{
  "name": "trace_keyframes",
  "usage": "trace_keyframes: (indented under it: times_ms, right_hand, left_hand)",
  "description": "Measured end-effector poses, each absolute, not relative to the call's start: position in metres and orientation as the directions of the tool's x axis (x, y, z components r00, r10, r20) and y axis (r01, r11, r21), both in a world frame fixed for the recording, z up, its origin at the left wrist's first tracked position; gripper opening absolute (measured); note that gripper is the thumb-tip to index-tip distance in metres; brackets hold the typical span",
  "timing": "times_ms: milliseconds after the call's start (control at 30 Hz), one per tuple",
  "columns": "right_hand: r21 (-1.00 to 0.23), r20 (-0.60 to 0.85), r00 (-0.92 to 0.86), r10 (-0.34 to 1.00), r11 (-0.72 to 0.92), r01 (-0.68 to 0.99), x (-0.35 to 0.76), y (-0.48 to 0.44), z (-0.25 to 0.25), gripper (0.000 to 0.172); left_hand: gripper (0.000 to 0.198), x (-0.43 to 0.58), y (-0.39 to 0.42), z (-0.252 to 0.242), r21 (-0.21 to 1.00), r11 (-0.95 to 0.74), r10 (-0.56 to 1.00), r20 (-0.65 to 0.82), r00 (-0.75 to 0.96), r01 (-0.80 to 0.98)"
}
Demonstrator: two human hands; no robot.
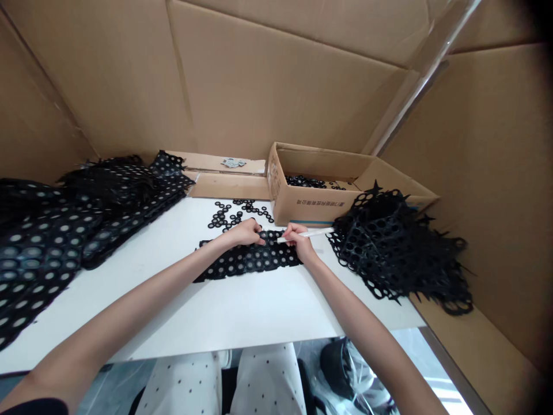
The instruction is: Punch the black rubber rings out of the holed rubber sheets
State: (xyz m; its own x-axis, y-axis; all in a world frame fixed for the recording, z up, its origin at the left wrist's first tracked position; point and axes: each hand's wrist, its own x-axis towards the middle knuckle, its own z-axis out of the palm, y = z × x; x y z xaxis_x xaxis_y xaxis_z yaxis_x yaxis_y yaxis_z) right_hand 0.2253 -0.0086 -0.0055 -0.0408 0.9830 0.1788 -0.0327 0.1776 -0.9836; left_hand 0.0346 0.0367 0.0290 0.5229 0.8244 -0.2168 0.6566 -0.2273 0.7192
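My left hand point(246, 232) pinches the top edge of a black perforated rubber sheet point(248, 259) lying flat on the white table point(224, 311). My right hand point(298, 239) is shut on a thin white stick point(307, 233), whose tip rests on the same sheet near my left fingers. Loose black rubber rings point(237, 216) lie just beyond my hands. To the left sits a tall stack of perforated sheets with grey-centred holes point(52, 230). A tangled pile of black punched-out webbing point(389, 248) lies to the right of my right hand.
An open cardboard box point(302, 207) holding black rings stands behind the pile. Small grey pieces point(233, 163) lie on a cardboard flap at the back. Cardboard walls surround the table, and a clear rod point(432, 75) crosses the upper right. My polka-dot trousers point(259, 380) show below the table edge.
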Motion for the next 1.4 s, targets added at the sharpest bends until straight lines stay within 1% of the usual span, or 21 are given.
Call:
trace_keyframes:
  times_ms: [67,133,167,233,333,500,700,900,1000,1100,1267,1400]
  right_hand:
    - [-0.988,0.156,-0.028,0.987,0.156,-0.009,0.228,-0.007,-0.005,0.01]
    - [-0.989,0.141,-0.043,0.989,0.143,0.025,0.229,-0.006,-0.004,0.009]
    - [-0.989,0.146,-0.046,0.988,0.147,0.032,0.23,-0.005,-0.004,0.009]
    - [-0.985,0.17,-0.036,0.985,0.171,0.027,0.23,-0.005,-0.005,0.009]
    - [-0.977,0.209,-0.016,0.978,0.21,0.026,0.231,-0.005,-0.008,0.01]
    - [-0.971,0.229,-0.046,0.972,0.232,0.059,0.231,-0.005,-0.009,0.011]
    - [-0.97,0.239,-0.071,0.968,0.242,0.029,0.231,-0.006,-0.006,0.009]
    - [-0.979,0.2,-0.138,0.97,0.204,0.018,0.228,-0.007,-0.004,0.006]
    - [-0.981,0.185,-0.172,0.968,0.191,0.02,0.227,-0.007,-0.003,0.005]
    - [-0.982,0.185,-0.163,0.969,0.186,-0.005,0.228,-0.007,-0.005,0.004]
    - [-0.977,0.193,-0.1,0.976,0.183,-0.108,0.232,-0.004,-0.011,0.006]
    - [-0.977,0.203,-0.116,0.972,0.192,-0.098,0.233,-0.004,-0.012,0.005]
  left_hand:
    - [0.02,0.035,0.038,0.031,0.739,-0.246,0.807,-0.202,0.555,0.627]
    - [0.028,0.036,0.04,0.033,0.765,-0.256,0.768,-0.21,0.605,0.59]
    - [0.028,0.038,0.041,0.035,0.767,-0.263,0.748,-0.222,0.626,0.585]
    - [0.023,0.042,0.042,0.038,0.742,-0.29,0.73,-0.236,0.641,0.604]
    - [0.031,0.051,0.043,0.039,0.694,-0.308,0.765,-0.226,0.603,0.651]
    - [0.019,0.058,0.044,0.036,0.693,-0.274,0.76,-0.269,0.591,0.667]
    - [0.019,0.055,0.039,0.035,0.712,-0.26,0.791,-0.23,0.567,0.652]
    - [0.016,0.051,0.033,0.025,0.757,-0.276,0.84,-0.109,0.531,0.592]
    - [0.016,0.048,0.031,0.021,0.776,-0.279,0.848,-0.076,0.524,0.565]
    - [0.016,0.047,0.03,0.024,0.796,-0.243,0.851,-0.1,0.516,0.554]
    - [0.022,0.046,0.029,0.032,0.819,-0.198,0.826,-0.156,0.541,0.538]
    - [0.025,0.045,0.03,0.03,0.835,-0.211,0.809,-0.143,0.571,0.508]
